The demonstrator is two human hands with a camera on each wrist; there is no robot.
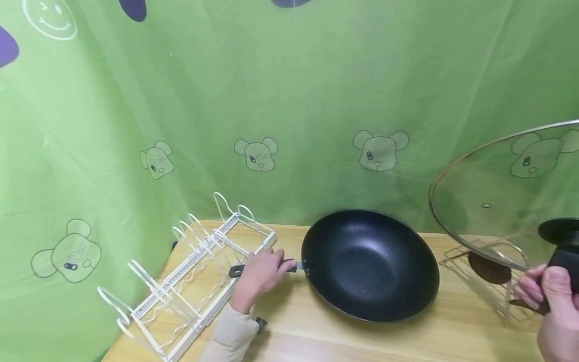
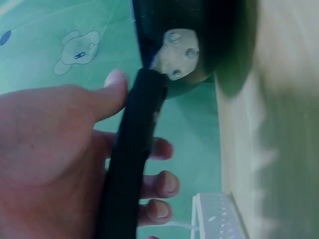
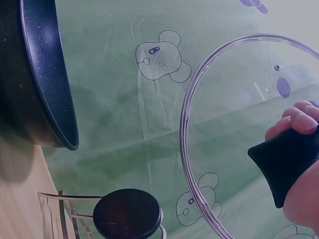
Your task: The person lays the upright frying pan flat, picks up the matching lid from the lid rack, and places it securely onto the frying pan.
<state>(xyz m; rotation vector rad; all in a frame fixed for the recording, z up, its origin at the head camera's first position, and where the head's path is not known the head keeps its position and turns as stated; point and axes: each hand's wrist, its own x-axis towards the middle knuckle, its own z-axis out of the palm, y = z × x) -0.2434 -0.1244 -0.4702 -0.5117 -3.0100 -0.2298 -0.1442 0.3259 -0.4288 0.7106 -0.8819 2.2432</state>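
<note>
A black wok (image 1: pixel 368 281) rests on the wooden table, its dark inside facing up. On its left side, my left hand (image 1: pixel 261 271) grips the black handle (image 2: pixel 130 144), with the thumb along one side and the fingers round the other. A metal bracket (image 2: pixel 180 52) joins handle and wok. Off to the right, my right hand (image 1: pixel 558 296) holds up a large glass lid (image 1: pixel 475 176) by its black knob (image 3: pixel 286 159). The lid is tilted up, apart from the wok, and partly cut off by the frame's edge.
A white wire dish rack (image 1: pixel 203 320) stands at the left, close by the wok handle. Right of the wok, below the lid, is a small metal wire rack (image 3: pixel 70 198) with a dark round disc (image 3: pixel 127 214). A green curtain (image 1: pixel 316 100) hangs behind the table.
</note>
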